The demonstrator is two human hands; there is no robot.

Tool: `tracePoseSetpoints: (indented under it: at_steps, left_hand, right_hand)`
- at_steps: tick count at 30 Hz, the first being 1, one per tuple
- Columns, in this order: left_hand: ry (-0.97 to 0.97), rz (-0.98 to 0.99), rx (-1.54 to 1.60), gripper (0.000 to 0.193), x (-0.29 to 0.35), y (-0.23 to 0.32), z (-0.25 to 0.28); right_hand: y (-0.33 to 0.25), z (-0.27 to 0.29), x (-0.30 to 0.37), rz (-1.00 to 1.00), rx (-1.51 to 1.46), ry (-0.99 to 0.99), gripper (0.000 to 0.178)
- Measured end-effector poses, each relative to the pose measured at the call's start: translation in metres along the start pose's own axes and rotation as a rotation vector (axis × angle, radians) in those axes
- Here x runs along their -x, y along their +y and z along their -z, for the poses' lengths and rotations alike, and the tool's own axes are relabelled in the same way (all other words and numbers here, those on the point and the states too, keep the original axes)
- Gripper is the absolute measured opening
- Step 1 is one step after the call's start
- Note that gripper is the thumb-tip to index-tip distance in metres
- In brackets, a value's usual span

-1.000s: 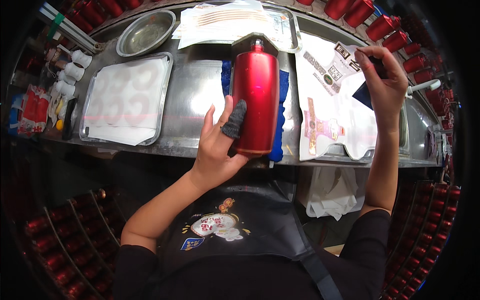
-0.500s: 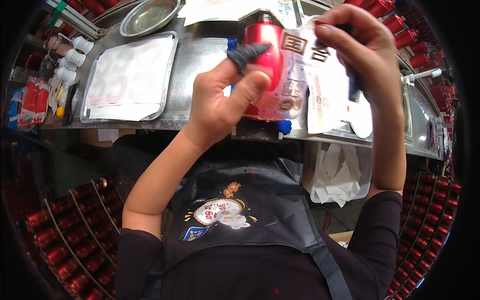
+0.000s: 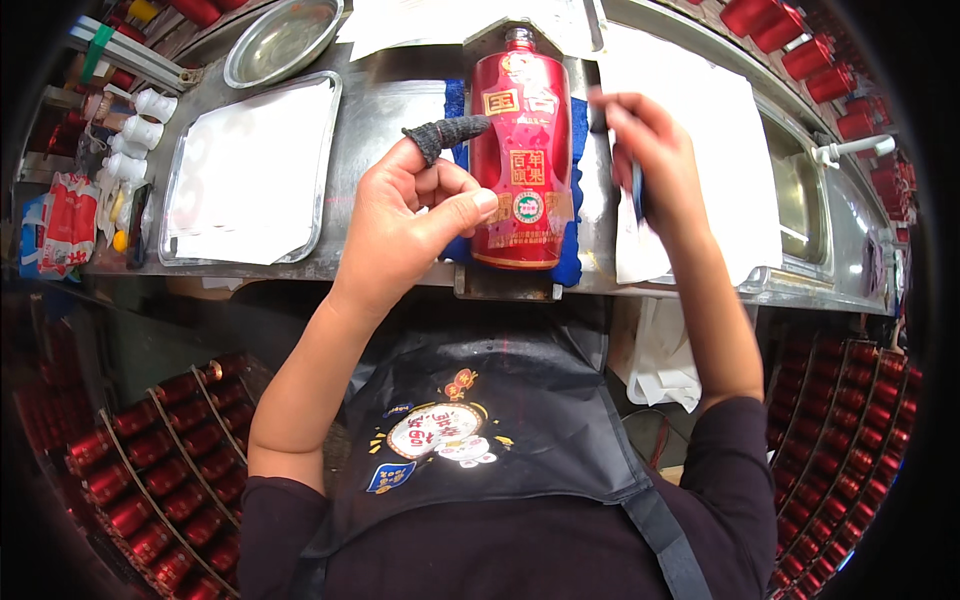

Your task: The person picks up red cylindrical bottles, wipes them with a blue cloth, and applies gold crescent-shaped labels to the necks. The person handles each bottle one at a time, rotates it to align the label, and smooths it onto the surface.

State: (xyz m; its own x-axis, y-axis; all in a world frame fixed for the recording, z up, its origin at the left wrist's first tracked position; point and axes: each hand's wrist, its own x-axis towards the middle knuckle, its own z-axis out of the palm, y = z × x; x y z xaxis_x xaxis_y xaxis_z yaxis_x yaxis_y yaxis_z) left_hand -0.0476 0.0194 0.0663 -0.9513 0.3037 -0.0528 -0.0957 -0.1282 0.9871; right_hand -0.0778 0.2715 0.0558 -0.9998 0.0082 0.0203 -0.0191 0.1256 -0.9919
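A glossy red bottle (image 3: 520, 160) lies on its back on a blue cloth (image 3: 572, 235), its neck pointing away from me. A clear decal sheet (image 3: 528, 205) with gold lettering and a green round emblem rests on its front. My left hand (image 3: 415, 205) is at the bottle's left side, thumb and forefinger apart. A dark knitted finger cover (image 3: 450, 135) is on that forefinger, its tip at the decal's left edge. Just right of the bottle is my right hand (image 3: 655, 160), smeared by motion. A thin dark blue tool (image 3: 638, 190) is tucked in its fingers.
White sheets in a metal tray (image 3: 325, 190) stand at left, with a steel bowl (image 3: 285, 40) behind. More white paper (image 3: 710, 150) lies at right, before a sink (image 3: 800, 200). Racks of red bottles (image 3: 165, 470) flank me. A bin (image 3: 655, 350) with paper scraps sits below.
The decal, earlier held up by my right hand, now lies on the bottle and is let go. My right hand has come down and left. The left hand has drawn back slightly.
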Motion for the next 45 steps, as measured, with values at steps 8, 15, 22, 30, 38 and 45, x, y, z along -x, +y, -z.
tracePoseSetpoints:
  at_steps: [8,15,22,30,38,45]
  left_hand:
    - [-0.061,-0.058,0.021,0.046,-0.008,0.027,-0.019]
    - [-0.080,0.023,0.185,0.036,-0.018,0.037,-0.027]
    - [-0.023,0.063,0.139,0.057,0.000,0.032,-0.009]
    - [0.141,0.035,-0.364,0.051,0.007,-0.003,0.007]
    - [-0.031,-0.592,-1.005,0.059,-0.016,0.000,-0.005]
    - [-0.105,-0.648,-1.048,0.064,-0.032,-0.005,-0.008]
  right_hand:
    - [-0.007,-0.012,0.087,-0.049,-0.002,-0.009,0.043]
    - [-0.010,-0.050,0.077,0.352,0.488,0.255,0.051]
    - [0.008,-0.028,0.077,0.541,0.622,0.342,0.024]
    - [0.016,-0.007,0.077,0.775,0.800,0.224,0.034]
    - [0.014,-0.003,0.080,0.801,0.796,0.222,0.032]
    - [0.023,-0.003,0.079,0.821,0.793,0.257,0.035]
